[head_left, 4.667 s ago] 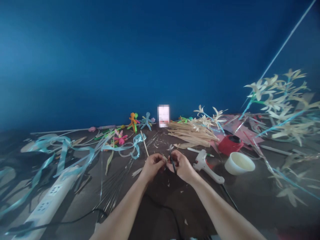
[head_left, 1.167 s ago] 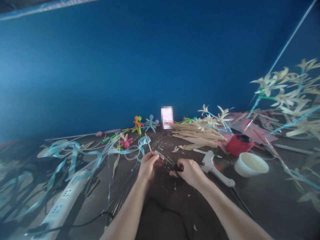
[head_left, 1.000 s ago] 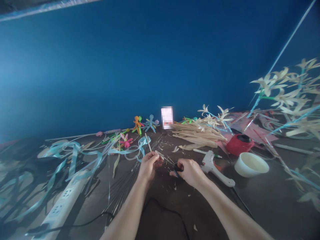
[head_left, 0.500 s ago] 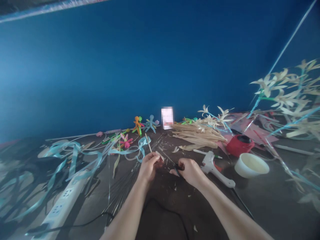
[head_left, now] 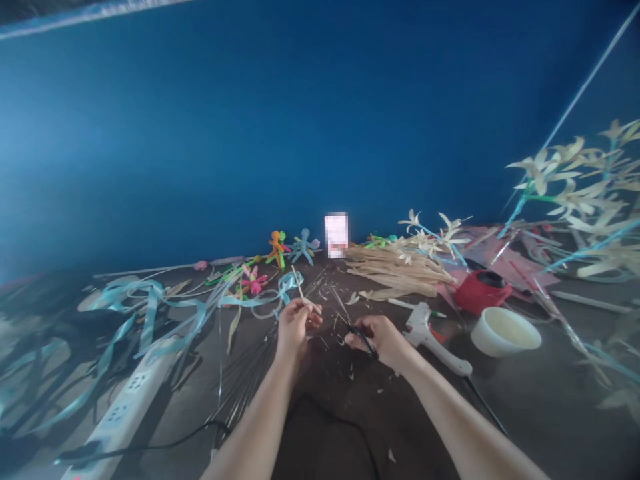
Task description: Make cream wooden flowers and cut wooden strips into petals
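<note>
My left hand (head_left: 294, 324) is closed in a pinch on a small pale strip (head_left: 313, 307) held just above the dark table (head_left: 350, 413). My right hand (head_left: 381, 337) is wrapped round the black handles of a pair of scissors (head_left: 350, 320), whose thin blades point up and away to the left. The two hands are a short way apart. Small pale cuttings (head_left: 345, 373) lie on the table under and between them. A thin wooden stick (head_left: 299, 283) lies just beyond my left hand.
White glue gun (head_left: 425, 330), white bowl (head_left: 505, 331) and red spool (head_left: 481, 290) to the right. Pile of pale strips (head_left: 395, 270) and pale flower stems (head_left: 575, 193) behind. Blue ribbons (head_left: 150, 310), power strip (head_left: 120, 413), thin wires (head_left: 245, 377) and a black cable (head_left: 330, 420) at left and front.
My hands have drawn apart. The scissors left the pale strip, and their blades now point up and away. The left hand lifted slightly with the strip.
</note>
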`<state>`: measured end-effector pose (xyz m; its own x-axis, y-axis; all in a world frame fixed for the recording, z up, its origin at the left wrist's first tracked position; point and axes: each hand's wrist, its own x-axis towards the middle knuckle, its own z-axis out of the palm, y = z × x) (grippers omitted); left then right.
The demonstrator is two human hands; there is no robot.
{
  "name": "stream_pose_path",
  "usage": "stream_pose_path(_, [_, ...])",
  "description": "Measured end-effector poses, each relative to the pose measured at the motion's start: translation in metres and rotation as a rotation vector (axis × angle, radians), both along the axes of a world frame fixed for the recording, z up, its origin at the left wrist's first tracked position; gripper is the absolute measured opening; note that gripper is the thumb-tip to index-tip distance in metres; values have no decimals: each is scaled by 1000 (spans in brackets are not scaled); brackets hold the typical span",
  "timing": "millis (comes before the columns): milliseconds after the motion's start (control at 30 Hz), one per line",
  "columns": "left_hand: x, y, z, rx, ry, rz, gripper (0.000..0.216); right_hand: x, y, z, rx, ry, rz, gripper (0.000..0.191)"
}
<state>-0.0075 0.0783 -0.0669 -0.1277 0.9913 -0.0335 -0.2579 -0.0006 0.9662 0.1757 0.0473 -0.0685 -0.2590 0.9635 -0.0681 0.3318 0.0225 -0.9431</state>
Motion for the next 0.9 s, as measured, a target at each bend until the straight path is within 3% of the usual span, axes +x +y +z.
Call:
stream_pose_path(167, [-3, 4, 2, 114, -69, 146, 8, 3, -1, 0, 140, -248, -45, 40])
stream_pose_path(333, [-8, 7, 8, 151, -214, 264, 13, -6, -15, 8, 252, -630, 63, 43])
stream_pose_path(467, [-11, 7, 12, 168, -265, 259, 15, -15, -25, 17, 318, -818, 223, 44])
stream_pose_path(567, [-12, 6, 15, 173, -276, 246, 16, -20, -27, 22, 323, -892, 350, 36])
stream_pose_path(700, [-12, 5, 18, 172, -256, 226, 17, -24, -23, 28, 283, -934, 393, 34])
stream_pose_path(900, [-13, 4, 19, 136, -197, 195, 18, -23, -10, 36, 170, -853, 497, 34])
